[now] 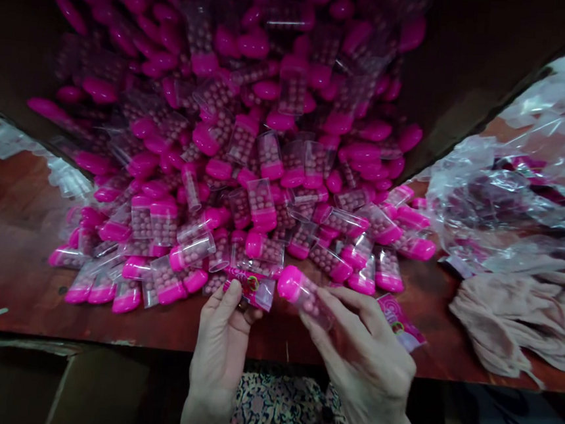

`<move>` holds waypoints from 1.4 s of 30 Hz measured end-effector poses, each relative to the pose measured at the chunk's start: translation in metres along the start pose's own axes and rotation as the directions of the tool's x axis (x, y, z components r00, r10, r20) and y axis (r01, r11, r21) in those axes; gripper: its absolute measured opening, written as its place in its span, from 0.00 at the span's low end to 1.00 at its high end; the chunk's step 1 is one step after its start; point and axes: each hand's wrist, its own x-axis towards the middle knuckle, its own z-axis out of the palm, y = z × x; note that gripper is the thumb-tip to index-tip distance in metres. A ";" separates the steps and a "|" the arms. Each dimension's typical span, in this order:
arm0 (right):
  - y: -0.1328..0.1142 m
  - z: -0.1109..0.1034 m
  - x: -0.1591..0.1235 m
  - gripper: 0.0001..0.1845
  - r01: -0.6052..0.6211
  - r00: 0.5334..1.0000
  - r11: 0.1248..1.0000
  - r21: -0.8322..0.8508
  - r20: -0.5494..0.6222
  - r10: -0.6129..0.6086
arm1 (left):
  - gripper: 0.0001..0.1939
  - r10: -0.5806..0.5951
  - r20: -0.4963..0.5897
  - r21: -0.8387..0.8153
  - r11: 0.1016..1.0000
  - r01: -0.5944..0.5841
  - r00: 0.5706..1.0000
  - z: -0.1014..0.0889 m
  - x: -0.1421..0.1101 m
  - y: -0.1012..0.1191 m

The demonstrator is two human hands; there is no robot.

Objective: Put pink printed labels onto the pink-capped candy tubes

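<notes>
A clear plastic tube of pink candy balls with a magenta cap (305, 296) is held by my right hand (363, 358), its cap end pointing left. My left hand (221, 345) pinches a pink printed card (256, 290) just beside that tube, and the two hands are close but apart. A second pink card (401, 323) lies on the table near my right fingers. Right in front of my hands spreads a large heap of matching capped tubes (240, 188), some of them touching the left hand's fingers.
The heap lies on a reddish-brown wooden table (7, 241) and runs back between dark cardboard walls (473, 70). A crumpled clear plastic bag (506, 198) and a pale pink cloth (510, 324) lie to the right. Cardboard (15, 380) sits below the table's near edge.
</notes>
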 end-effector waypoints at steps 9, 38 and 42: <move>-0.001 0.001 -0.014 0.21 0.072 0.993 0.991 -0.112 -0.080 -0.081 | 0.04 -0.008 0.005 -0.039 0.999 0.008 1.000 0.008 -0.004 -0.007; -0.005 0.002 -0.020 0.20 0.002 1.000 1.000 0.028 -0.017 -0.002 | 0.02 0.028 0.087 0.085 0.996 -0.036 0.996 0.010 -0.005 -0.015; -0.004 0.005 -0.023 0.19 -0.021 1.000 0.996 0.083 0.004 0.021 | 0.02 0.026 0.089 0.095 0.995 -0.035 0.996 0.009 -0.003 -0.017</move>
